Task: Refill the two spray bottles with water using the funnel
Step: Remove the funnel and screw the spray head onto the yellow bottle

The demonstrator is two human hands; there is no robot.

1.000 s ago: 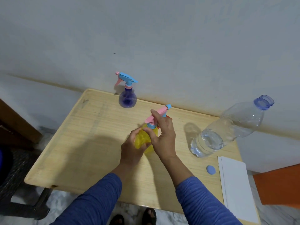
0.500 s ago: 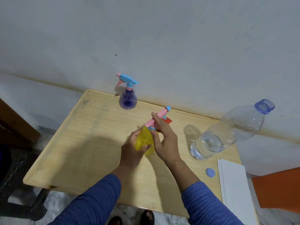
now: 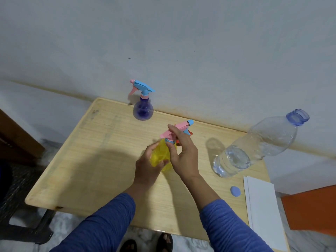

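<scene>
Both hands meet at the translucent yellow plastic spray bottle (image 3: 161, 157): left hand (image 3: 148, 168) grips its body, right hand (image 3: 183, 153) apparently pinches its blue collar.

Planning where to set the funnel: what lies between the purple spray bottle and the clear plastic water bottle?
Head view: only bare wooden table between the purple spray bottle and the clear plastic water bottle.
</scene>
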